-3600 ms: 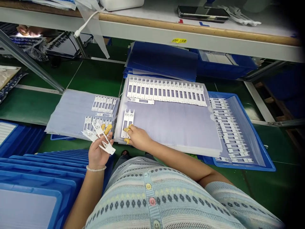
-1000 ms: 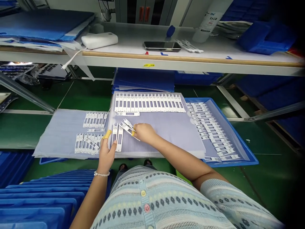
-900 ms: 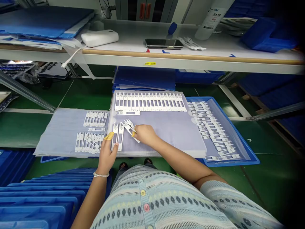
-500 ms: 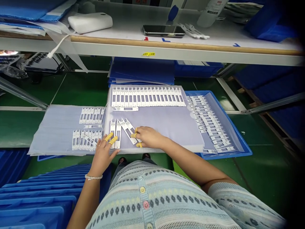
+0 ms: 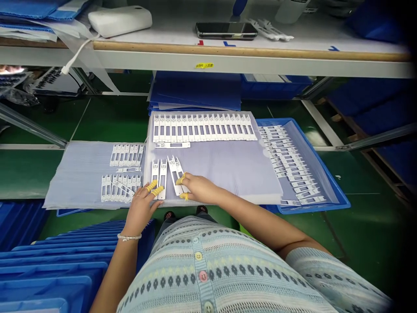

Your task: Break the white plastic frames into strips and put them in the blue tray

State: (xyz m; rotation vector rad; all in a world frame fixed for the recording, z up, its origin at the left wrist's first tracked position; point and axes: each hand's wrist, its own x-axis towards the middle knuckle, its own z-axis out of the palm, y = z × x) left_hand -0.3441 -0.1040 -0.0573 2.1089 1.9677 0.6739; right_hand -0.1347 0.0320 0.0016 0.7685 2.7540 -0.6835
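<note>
My left hand, with yellow finger cots, lies with fingers stretched out over the lower ends of two upright white plastic frames. Just right of these, my right hand has its cotted fingertips closed on the lower ends of two white frames that lean to the left. Its fingers partly cover them. All rest on a stack of translucent sheets. Along the far side of the stack runs a row of similar frames, with one frame lying crosswise below it.
Another sheet stack on the left carries more frames. A blue tray on the right holds frames in slanted rows. Beyond is a shelf with a phone and a white device. Stacked blue trays stand lower left.
My right hand has moved slightly left, bringing the two leaning frames closer together and more upright. My left hand stays beside the two upright frames. The whole view has shifted a little.
</note>
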